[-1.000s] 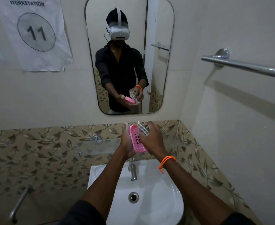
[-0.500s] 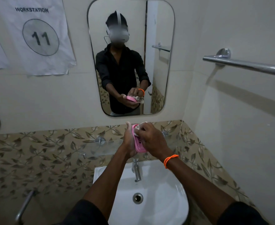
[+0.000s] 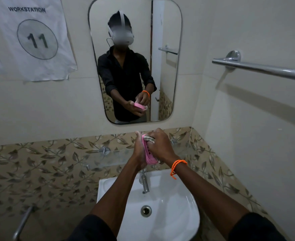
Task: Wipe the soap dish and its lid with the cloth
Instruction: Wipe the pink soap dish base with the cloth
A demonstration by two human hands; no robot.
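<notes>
Dish (image 3: 149, 154) held on edge above sink (image 3: 178, 214), left hand (image 3: 139, 153) clamped along its far side; right hand (image 3: 160, 146) presses balled cloth (image 3: 150, 138) inside. Looks light, stiff, likely slick; grip the rims.

Left hand (image 3: 139, 153) grips the pink soap dish (image 3: 149, 156) on edge above the sink (image 3: 178, 214), right hand (image 3: 160, 146) pressing the cloth (image 3: 150, 138) into it

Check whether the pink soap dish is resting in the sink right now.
No, the pink soap dish is held up above the sink between the left hand and right hand.
</notes>
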